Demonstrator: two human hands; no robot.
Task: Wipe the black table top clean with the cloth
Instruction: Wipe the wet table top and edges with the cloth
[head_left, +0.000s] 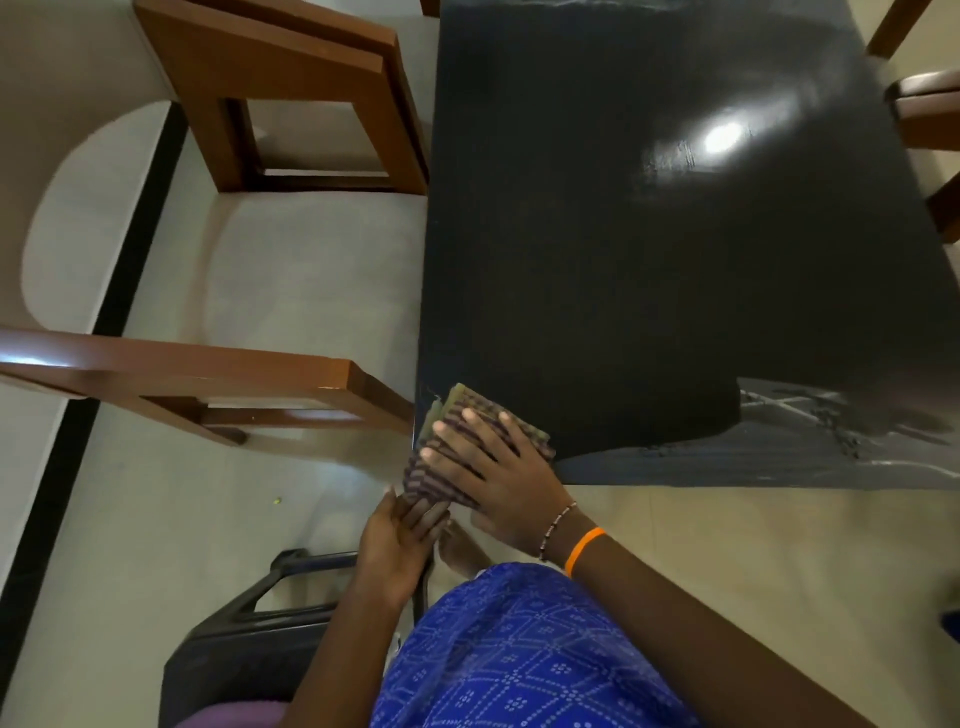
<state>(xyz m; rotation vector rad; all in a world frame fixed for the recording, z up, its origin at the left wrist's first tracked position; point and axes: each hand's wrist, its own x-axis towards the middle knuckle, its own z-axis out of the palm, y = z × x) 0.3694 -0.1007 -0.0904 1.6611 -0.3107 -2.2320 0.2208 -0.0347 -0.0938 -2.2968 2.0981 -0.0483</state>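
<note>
Folded striped cloth (457, 447) sits at near-left corner of black tabletop (649, 260), part hanging over the edge. Right hand (498, 473) lies flat on it w/ fingers spread, pressing, no closed grip. Left hand (400, 545) is cupped open below the corner, fingertips touching the cloth's hanging end (not clasping). Pale smears mark the near-right tabletop. Wooden chairs (291, 93) stand left.

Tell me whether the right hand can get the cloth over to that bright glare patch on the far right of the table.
Probably yes. The right hand presses the cloth at the near left corner, and the black table top between it and the glare looks bare, though it may need a lean.
</note>
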